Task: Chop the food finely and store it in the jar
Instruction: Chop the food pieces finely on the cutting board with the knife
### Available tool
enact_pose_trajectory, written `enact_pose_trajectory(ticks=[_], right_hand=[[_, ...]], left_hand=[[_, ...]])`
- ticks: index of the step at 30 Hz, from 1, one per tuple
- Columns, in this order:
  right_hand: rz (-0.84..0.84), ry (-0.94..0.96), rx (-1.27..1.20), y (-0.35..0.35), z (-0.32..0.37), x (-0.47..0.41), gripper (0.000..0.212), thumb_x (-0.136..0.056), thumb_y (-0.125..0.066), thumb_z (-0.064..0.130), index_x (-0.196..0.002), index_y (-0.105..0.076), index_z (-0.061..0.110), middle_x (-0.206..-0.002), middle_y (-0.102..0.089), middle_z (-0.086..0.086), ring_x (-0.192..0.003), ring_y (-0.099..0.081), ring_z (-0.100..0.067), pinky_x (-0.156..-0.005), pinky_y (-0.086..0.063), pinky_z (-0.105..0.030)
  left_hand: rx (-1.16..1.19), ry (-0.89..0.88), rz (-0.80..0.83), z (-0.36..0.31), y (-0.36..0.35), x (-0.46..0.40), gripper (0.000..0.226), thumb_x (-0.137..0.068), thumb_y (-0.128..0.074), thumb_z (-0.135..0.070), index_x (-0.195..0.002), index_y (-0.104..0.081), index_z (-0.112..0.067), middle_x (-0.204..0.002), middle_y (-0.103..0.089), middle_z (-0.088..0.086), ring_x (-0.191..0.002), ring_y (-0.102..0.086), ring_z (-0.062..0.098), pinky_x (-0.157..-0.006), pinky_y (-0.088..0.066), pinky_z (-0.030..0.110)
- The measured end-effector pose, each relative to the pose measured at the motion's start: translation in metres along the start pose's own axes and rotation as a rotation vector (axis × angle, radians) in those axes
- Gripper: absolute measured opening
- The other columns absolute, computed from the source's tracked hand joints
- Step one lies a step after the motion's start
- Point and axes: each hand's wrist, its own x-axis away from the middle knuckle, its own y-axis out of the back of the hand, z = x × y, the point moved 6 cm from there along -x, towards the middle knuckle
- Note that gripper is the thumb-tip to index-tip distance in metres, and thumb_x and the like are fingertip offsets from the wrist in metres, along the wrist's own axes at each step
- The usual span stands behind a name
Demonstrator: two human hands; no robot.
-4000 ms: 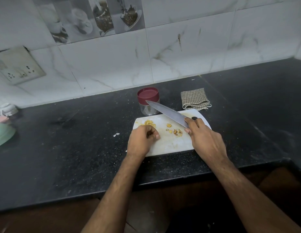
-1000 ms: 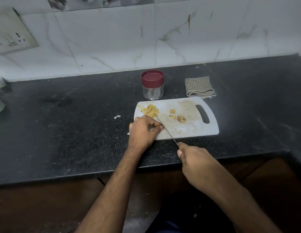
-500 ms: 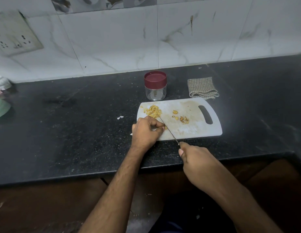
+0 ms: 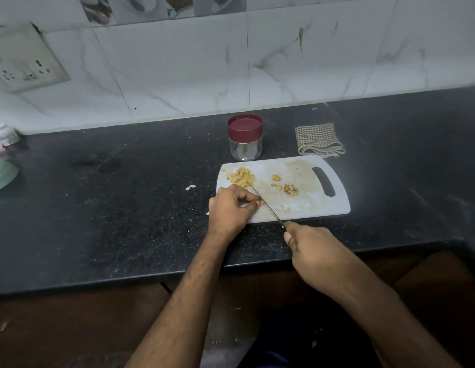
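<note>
While our left hand (image 4: 232, 205) pinches a food piece (image 4: 262, 202) at the cutting board (image 4: 305, 205) near edge, our right hand (image 4: 314, 252) grips the knife (image 4: 265, 201) off-board.

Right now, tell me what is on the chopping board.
On the chopping board: a chopped yellow pile, brownish scraps, the knife blade. The left hand hides its held piece.

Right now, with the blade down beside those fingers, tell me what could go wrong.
1. The left hand pinches a small yellow piece right against the knife; a slip could nick the fingertips.
2. The cutting board lies close to the countertop front edge, so a hard push might shift it.
3. The jar has its lid on, and the chopped pile lies near the board's left edge, where bits may scatter.
</note>
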Motion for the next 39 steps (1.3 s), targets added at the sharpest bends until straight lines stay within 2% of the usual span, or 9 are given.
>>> enact_pose_trajectory(ticks=[3,7,13,18,25,32,35,37,39], right_hand=[[0.015,0.006,0.0,0.002,-0.003,0.004,0.026,-0.109,-0.035,0.025,-0.126,-0.054,0.019,-0.109,-0.065,-0.004,-0.097,-0.062,-0.018,-0.09,-0.053,-0.04],[0.005,0.021,0.021,-0.002,-0.003,0.01,0.016,-0.106,-0.038,0.018,-0.111,-0.052,0.022,-0.091,-0.06,0.001,-0.084,-0.059,-0.016,-0.073,-0.05,-0.034],[0.028,0.011,0.036,-0.007,0.004,-0.007,0.02,-0.104,-0.042,0.012,-0.12,-0.051,0.018,-0.094,-0.059,0.0,-0.087,-0.06,-0.016,-0.065,-0.041,-0.029],[0.028,0.015,0.044,-0.003,0.002,0.003,0.027,-0.106,-0.039,0.016,-0.13,-0.05,0.02,-0.107,-0.062,0.0,-0.096,-0.06,-0.017,-0.086,-0.051,-0.035],[0.009,-0.001,0.008,-0.005,-0.003,0.002,0.025,-0.104,-0.04,0.014,-0.126,-0.052,0.02,-0.094,-0.06,0.0,-0.086,-0.06,-0.015,-0.074,-0.049,-0.033],[-0.006,0.018,-0.011,-0.002,-0.002,0.002,0.029,-0.107,-0.037,0.021,-0.133,-0.051,0.02,-0.112,-0.065,-0.002,-0.1,-0.062,-0.018,-0.089,-0.052,-0.036],[-0.019,0.019,0.011,-0.003,-0.007,0.007,0.025,-0.107,-0.036,0.022,-0.127,-0.051,0.023,-0.099,-0.062,0.001,-0.09,-0.06,-0.014,-0.08,-0.053,-0.034],[-0.031,0.015,0.018,-0.005,-0.007,0.006,0.022,-0.105,-0.038,0.018,-0.122,-0.051,0.024,-0.091,-0.059,0.001,-0.083,-0.058,-0.014,-0.068,-0.049,-0.03],[-0.029,0.013,0.007,-0.007,-0.006,0.002,0.021,-0.105,-0.039,0.016,-0.119,-0.052,0.023,-0.089,-0.058,0.0,-0.081,-0.058,-0.014,-0.063,-0.046,-0.029]], left_hand=[[0.002,-0.002,-0.005,0.001,0.0,0.0,0.027,-0.077,-0.084,-0.036,-0.071,-0.07,-0.059,-0.092,-0.067,-0.033,-0.097,-0.064,0.001,-0.104,-0.046,0.048],[0.021,-0.001,-0.006,0.006,-0.001,-0.002,0.018,-0.075,-0.084,-0.039,-0.078,-0.073,-0.052,-0.092,-0.067,-0.031,-0.094,-0.066,0.002,-0.102,-0.048,0.048],[0.029,0.006,-0.004,0.006,-0.001,-0.002,0.019,-0.076,-0.086,-0.036,-0.079,-0.073,-0.05,-0.091,-0.067,-0.032,-0.091,-0.065,0.0,-0.1,-0.049,0.047],[0.038,0.001,-0.013,0.006,-0.001,-0.002,0.018,-0.076,-0.087,-0.034,-0.078,-0.073,-0.046,-0.091,-0.067,-0.032,-0.09,-0.065,0.001,-0.097,-0.051,0.047],[0.035,-0.002,0.001,0.009,-0.003,-0.003,0.012,-0.075,-0.083,-0.039,-0.078,-0.074,-0.045,-0.089,-0.067,-0.031,-0.09,-0.066,0.002,-0.099,-0.05,0.05],[0.017,0.014,-0.002,0.007,-0.002,-0.003,0.016,-0.08,-0.082,-0.035,-0.083,-0.072,-0.046,-0.093,-0.066,-0.034,-0.095,-0.065,0.002,-0.103,-0.047,0.05],[0.001,0.022,-0.009,0.006,-0.001,-0.003,0.013,-0.079,-0.081,-0.035,-0.08,-0.072,-0.045,-0.091,-0.066,-0.035,-0.094,-0.064,0.001,-0.102,-0.047,0.05],[-0.001,0.024,-0.009,0.006,0.0,-0.003,0.013,-0.078,-0.08,-0.037,-0.08,-0.072,-0.047,-0.091,-0.066,-0.036,-0.093,-0.064,0.001,-0.101,-0.048,0.05],[0.001,0.026,-0.007,0.007,-0.001,-0.002,0.01,-0.077,-0.08,-0.039,-0.078,-0.073,-0.046,-0.09,-0.066,-0.035,-0.092,-0.065,0.002,-0.1,-0.049,0.05]])
